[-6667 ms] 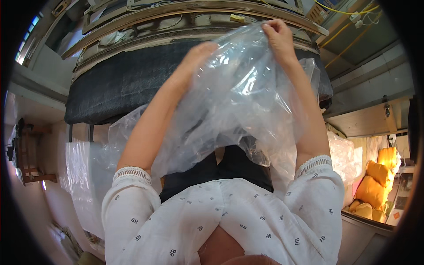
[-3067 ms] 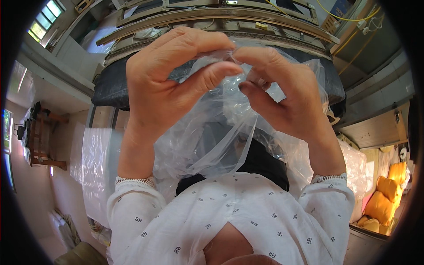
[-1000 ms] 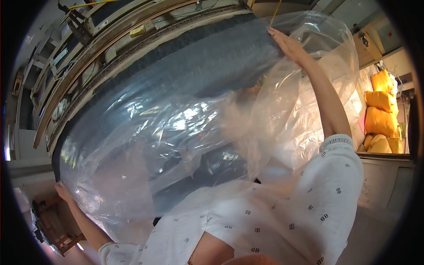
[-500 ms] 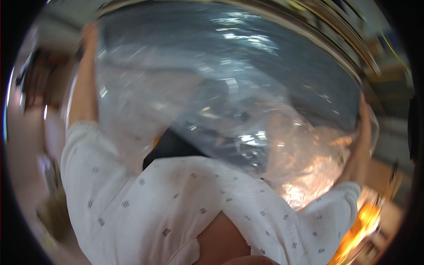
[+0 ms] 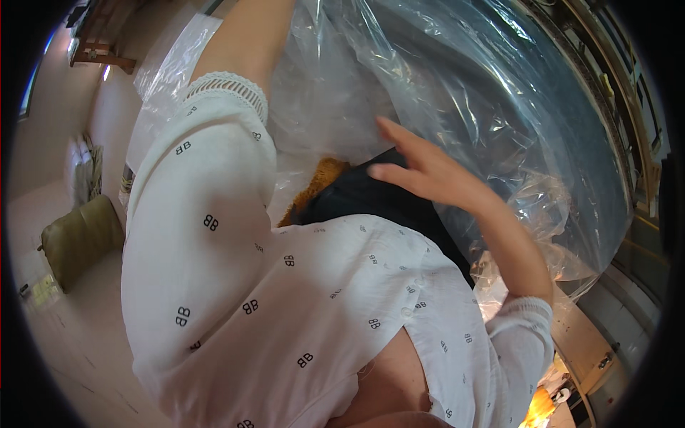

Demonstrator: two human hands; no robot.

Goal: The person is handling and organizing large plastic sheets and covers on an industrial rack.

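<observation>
A large sheet of clear, crinkled plastic (image 5: 335, 78) spreads before me, with a smooth grey-blue surface showing through it toward the right. My left forearm (image 5: 242, 46) reaches up over the plastic and leaves the top of the picture, so that hand is hidden. Close to my waist, my right hand (image 5: 428, 167) hovers in front of the plastic and dark cloth (image 5: 382, 196), thumb and fingers apart and holding nothing. A fuzzy mustard-brown item (image 5: 317, 185) shows between the plastic and my white shirt (image 5: 285, 307).
On the left floor sits an olive padded stool (image 5: 82, 239), with brown wooden furniture (image 5: 107, 36) farther off. A long curved-looking wooden edge (image 5: 606, 93) bounds the plastic at right. At lower right are a wooden cabinet (image 5: 581, 339) and a glowing orange spot (image 5: 546, 406).
Both hands were spread wide at the plastic's two sides. My right hand has come off it and inward to my waist; the left has gone up out of view. My view has turned.
</observation>
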